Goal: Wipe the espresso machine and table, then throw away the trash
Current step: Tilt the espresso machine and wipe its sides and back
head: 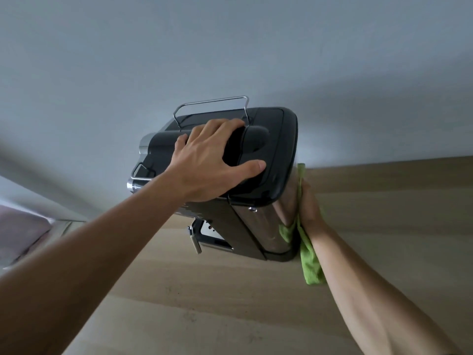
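Note:
The espresso machine (258, 221) stands on the light wooden table (230, 303) against a grey wall; it has a black top and shiny steel sides. My left hand (212, 160) lies on the black top, fingers spread and gripping it. My right hand (309, 206) presses a green cloth (311, 262) flat against the machine's right side. Part of the cloth hangs below my hand and a strip shows above it. The palm side of my right hand is hidden.
A wire rail (212, 105) rises from the machine's top at the back. The steam wand and drip area (202, 237) show on the machine's left front. The grey wall (230, 47) stands right behind. The table's left edge (58, 226) is near.

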Available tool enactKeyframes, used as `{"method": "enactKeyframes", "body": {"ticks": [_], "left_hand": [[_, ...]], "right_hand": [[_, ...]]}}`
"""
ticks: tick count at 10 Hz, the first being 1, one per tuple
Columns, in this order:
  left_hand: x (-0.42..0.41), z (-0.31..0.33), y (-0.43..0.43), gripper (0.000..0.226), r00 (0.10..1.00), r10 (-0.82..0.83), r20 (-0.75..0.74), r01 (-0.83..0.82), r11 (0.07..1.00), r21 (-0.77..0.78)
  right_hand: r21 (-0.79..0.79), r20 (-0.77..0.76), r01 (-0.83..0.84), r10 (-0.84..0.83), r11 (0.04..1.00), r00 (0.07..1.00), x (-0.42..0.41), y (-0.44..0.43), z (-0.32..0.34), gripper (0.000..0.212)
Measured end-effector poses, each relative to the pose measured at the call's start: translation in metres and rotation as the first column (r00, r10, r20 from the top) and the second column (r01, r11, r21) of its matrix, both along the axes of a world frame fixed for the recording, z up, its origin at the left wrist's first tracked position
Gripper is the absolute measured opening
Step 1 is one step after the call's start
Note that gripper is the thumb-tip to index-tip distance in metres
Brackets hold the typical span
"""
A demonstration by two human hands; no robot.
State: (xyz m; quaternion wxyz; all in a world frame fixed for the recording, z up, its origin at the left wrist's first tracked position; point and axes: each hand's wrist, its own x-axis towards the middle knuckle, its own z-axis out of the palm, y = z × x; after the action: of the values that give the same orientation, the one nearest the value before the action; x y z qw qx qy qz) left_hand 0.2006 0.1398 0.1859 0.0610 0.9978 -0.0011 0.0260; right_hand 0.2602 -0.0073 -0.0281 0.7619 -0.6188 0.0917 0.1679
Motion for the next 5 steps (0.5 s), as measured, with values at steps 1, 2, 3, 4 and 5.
{"method": "enactKeyframes", "body": {"ticks": [1,2,3,4,5], "left_hand": [[0.001,0.000,0.000,0.089,1.000,-0.008,-0.006,0.008,1.000,-0.008],[0.002,0.001,0.001,0.090,1.000,-0.010,-0.005,0.010,1.000,-0.006],[0.002,0.000,0.000,0.089,1.000,-0.004,-0.018,0.004,1.000,-0.005],[0.001,0.000,-0.001,0.091,1.000,-0.005,-0.021,0.005,1.000,0.001],[0.002,-0.001,-0.001,0.093,1.000,0.001,-0.022,-0.001,1.000,0.001]], "right_hand": [[0.292,-0.073,0.123,-0.106,0.948,0.992,-0.009,0.014,-0.012,0.074],[0.248,0.125,0.054,-0.087,0.967,0.988,-0.021,0.012,0.013,0.063],[0.263,0.271,0.008,-0.082,0.965,0.959,-0.018,0.009,0.057,0.051],[0.220,0.369,-0.003,-0.080,0.976,0.926,-0.020,0.011,0.078,0.052],[0.094,0.446,0.026,-0.065,0.995,0.893,-0.024,0.014,0.080,0.051]]}}
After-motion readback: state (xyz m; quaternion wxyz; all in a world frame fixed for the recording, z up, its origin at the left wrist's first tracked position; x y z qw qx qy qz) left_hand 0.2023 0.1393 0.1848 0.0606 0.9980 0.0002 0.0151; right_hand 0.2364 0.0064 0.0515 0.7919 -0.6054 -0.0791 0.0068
